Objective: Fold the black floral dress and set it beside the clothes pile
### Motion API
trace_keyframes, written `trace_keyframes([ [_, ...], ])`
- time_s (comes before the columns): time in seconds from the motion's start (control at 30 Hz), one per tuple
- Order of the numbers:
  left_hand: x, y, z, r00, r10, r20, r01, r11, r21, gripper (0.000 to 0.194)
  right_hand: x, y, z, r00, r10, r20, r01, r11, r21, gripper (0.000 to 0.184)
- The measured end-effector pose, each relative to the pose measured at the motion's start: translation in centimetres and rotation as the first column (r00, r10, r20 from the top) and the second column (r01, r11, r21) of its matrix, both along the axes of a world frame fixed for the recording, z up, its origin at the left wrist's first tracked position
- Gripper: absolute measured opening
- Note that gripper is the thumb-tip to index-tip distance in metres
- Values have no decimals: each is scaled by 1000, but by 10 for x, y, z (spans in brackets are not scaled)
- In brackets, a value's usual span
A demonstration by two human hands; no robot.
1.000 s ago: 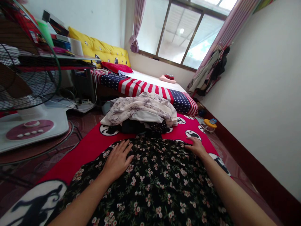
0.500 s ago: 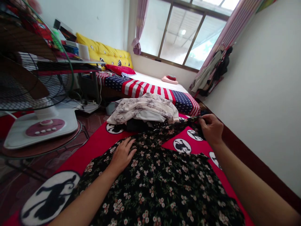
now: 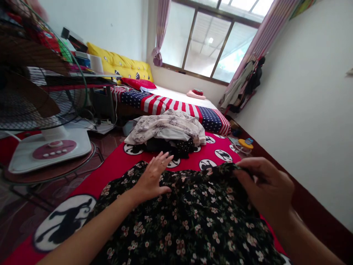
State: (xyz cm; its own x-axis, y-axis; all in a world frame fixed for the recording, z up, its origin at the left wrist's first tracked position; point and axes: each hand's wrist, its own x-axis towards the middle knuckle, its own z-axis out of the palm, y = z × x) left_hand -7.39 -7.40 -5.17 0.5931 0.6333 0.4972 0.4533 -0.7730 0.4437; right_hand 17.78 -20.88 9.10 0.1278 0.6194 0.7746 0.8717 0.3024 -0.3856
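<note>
A black garment with a small flower print (image 3: 187, 221) lies spread over a red blanket with white and black round figures (image 3: 113, 165) on the floor. My left hand (image 3: 153, 178) rests flat on the garment's far left part, fingers stretched out. My right hand (image 3: 266, 189) is closed in a pinch on the garment's far right edge and holds it folded back toward me, a little above the blanket.
A heap of clothes (image 3: 165, 130), pale floral cloth on top, sits beyond the garment. Behind it is a bed with a stars-and-stripes cover (image 3: 176, 105). A standing fan (image 3: 35, 110) is at the left. A small yellow object (image 3: 244, 143) lies near the right wall.
My right hand picked up the garment's far right edge, lifted it out to the right, then brought it back toward me. My left hand stayed on the cloth.
</note>
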Motion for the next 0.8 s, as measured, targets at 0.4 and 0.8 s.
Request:
trace_keyframes([
  [0.4, 2, -30, 16, 923, 33, 383, 225, 762, -608, 35, -37, 25, -71, 654, 276, -704, -691, 598, -406, 33],
  [0.8, -28, 3, -25, 897, 130, -422, -212, 965, -155, 53, 166, 73, -149, 874, -414, 256, 466, 560, -685, 49],
])
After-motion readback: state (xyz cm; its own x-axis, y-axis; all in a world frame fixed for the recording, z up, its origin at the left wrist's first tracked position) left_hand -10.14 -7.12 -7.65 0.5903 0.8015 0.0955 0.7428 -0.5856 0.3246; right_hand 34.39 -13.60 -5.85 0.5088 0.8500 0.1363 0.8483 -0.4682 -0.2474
